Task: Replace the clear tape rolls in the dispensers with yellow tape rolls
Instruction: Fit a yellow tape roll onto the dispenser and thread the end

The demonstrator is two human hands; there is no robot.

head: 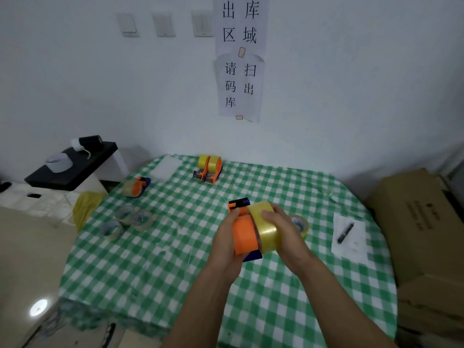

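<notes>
Left hand (225,239) grips dispenser (244,234), right hand (283,228) yellow roll (268,236).

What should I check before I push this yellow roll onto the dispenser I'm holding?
1. Grip: the left hand holds the orange dispenser firmly: ok.
2. The right hand holds the yellow roll against the dispenser's side: ok.
3. Roll fully seated on the hub: cannot tell, the hands hide it.
4. A spare yellow roll waits on the cloth: ok.
5. All dispensers swapped: not ok, the far-left dispenser carries clear tape.
</notes>
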